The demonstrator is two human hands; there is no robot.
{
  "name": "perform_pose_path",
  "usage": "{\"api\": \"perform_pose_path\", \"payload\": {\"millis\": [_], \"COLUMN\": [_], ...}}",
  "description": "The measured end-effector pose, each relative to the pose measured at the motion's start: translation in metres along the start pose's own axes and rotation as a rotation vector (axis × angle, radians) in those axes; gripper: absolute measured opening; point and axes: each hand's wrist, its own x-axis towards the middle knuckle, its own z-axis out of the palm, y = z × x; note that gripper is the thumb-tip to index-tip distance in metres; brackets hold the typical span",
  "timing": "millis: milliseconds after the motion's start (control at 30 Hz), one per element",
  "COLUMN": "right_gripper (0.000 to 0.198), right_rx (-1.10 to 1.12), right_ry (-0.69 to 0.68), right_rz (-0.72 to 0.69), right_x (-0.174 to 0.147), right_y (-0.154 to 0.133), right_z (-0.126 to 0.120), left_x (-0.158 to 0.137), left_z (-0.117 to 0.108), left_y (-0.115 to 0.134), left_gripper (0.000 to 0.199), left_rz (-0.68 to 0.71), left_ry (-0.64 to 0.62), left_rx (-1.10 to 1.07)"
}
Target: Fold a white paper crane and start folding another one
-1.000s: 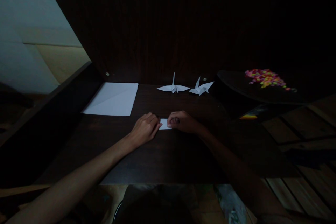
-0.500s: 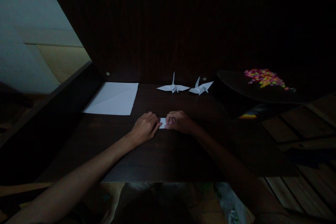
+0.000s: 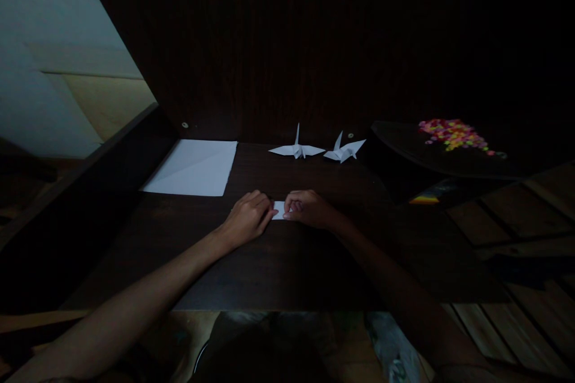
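Note:
A small piece of white paper [image 3: 279, 210] lies on the dark tabletop between my hands, its two ends covered by fingers. My left hand [image 3: 250, 213] grips its left end, fingers closed and thumb pointing right. At the right end my right hand [image 3: 309, 207] pinches the paper between thumb and curled fingers. How the paper is folded under the hands cannot be made out. Beyond them, near the back panel, stand two white paper cranes, a left one [image 3: 297, 149] with wings spread and a right one [image 3: 345, 150] turned at an angle.
White paper sheets [image 3: 193, 167] lie at the back left. On a dark raised shelf [image 3: 395, 137] at the right sits a heap of small colourful pieces [image 3: 453, 133]. The dark back panel [image 3: 251, 48] rises behind, and a low side wall [image 3: 90, 185] borders the left.
Both hands keep their places on the small paper, with hardly any movement visible. The view has shifted very slightly.

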Motion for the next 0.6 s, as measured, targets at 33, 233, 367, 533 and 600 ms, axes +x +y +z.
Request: {"api": "perform_pose_path", "payload": {"millis": [33,233,367,533,600], "right_gripper": [0.009,0.006,0.019,0.022,0.021], "right_rx": [-0.029,-0.038,-0.039,-0.117,-0.141], "right_ry": [-0.001,-0.003,0.086,0.099,0.098], "right_rz": [-0.016,-0.010,0.093,0.107,0.122], "right_x": [0.000,-0.001,0.002,0.004,0.003], "right_y": [-0.001,-0.003,-0.005,-0.011,-0.013], "right_z": [0.000,0.003,0.011,0.017,0.017], "left_x": [0.000,0.002,0.003,0.002,0.002], "left_z": [0.000,-0.001,0.000,-0.008,-0.013], "left_y": [-0.001,-0.008,-0.010,-0.021,-0.028], "left_gripper": [0.021,0.019,0.020,0.021,0.022], "left_rz": [-0.001,0.016,0.007,0.032,0.022], "left_ry": [0.000,-0.014,-0.015,-0.081,-0.119], "left_rx": [0.001,-0.094,-0.130,-0.326,-0.426]}}
